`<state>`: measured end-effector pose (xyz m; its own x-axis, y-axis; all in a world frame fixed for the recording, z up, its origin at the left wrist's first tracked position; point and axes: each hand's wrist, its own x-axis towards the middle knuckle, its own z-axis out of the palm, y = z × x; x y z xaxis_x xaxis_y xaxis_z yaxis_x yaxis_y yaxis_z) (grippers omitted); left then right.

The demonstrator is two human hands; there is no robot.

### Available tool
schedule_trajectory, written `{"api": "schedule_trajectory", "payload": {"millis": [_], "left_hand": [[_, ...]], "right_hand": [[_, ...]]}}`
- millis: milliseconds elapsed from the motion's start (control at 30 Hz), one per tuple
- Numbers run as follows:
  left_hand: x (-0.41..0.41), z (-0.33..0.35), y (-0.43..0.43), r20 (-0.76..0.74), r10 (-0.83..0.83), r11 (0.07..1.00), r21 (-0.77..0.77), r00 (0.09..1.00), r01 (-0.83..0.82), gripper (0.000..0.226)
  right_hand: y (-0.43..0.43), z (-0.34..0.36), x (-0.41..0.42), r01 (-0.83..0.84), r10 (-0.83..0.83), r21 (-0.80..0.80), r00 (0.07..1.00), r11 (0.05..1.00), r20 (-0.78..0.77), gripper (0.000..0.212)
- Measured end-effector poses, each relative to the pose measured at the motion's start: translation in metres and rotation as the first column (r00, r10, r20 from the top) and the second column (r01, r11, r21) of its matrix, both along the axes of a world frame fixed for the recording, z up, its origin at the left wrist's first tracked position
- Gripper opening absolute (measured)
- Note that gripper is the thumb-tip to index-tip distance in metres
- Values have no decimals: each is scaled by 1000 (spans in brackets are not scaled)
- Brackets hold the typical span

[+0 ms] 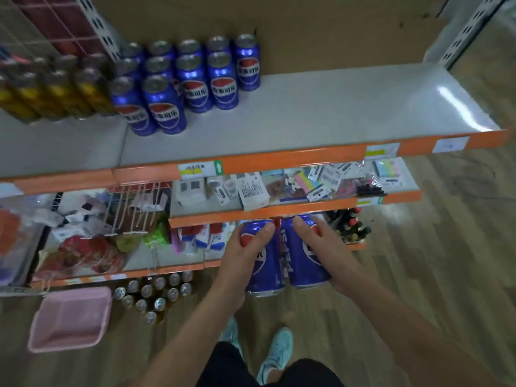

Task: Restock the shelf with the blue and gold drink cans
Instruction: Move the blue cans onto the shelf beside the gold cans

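My left hand (245, 252) grips one blue cola can (268, 275) and my right hand (326, 247) grips another blue can (303, 261), side by side below the top shelf. On the grey top shelf (321, 113) several blue cans (195, 79) stand in rows at the left. Gold cans (53, 90) stand further left on the same shelf. More cans (156, 291) stand upright on the floor under the lowest shelf.
The right half of the top shelf is bare. Lower shelves (279, 188) hold small packaged goods and bottles. A pink basket (69, 319) sits on the wooden floor at the left. My feet in teal shoes (276, 353) stand below.
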<state>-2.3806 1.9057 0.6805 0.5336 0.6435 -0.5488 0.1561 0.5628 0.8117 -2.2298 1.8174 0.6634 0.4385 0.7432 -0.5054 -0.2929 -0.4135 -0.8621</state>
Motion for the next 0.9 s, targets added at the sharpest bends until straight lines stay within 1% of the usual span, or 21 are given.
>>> {"api": "schedule_trajectory", "payload": {"millis": [167,300,400,433,467,533,567,667,767,833,900], "left_hand": [[-1,29,27,43,31,998,58,999,-34,50],[1,38,61,49,17,995,101,999,-22,45],[4,46,94,61,27,992,122,998,-34,38],[6,50,106,63,30,991,129,998,-38,38],[7,54,118,70,31,990,136,997,-40,41],[11,60,142,83,22,987,158,996,-35,48],[12,63,152,83,16,984,176,996,-31,48],[15,65,179,108,-11,974,228,994,-14,46],[20,60,201,123,-76,959,280,990,39,56],[22,57,211,116,-107,943,328,987,64,62],[25,56,221,106,-141,911,403,984,87,63]], "right_hand": [[33,21,7,-46,46,23,999,999,13,81],[69,36,11,-72,74,-25,995,997,66,87],[100,43,13,-50,51,-22,996,999,75,106],[110,47,13,-43,43,1,997,999,70,105],[120,50,13,-44,42,29,996,999,73,99],[138,60,11,-44,38,57,994,997,100,84],[146,63,10,-37,29,73,994,997,108,77],[165,70,9,-20,13,138,998,990,55,63],[176,71,13,-4,1,194,1000,981,13,59],[183,69,17,-8,1,215,999,977,34,59],[193,69,21,-18,3,231,998,973,67,60]]}}
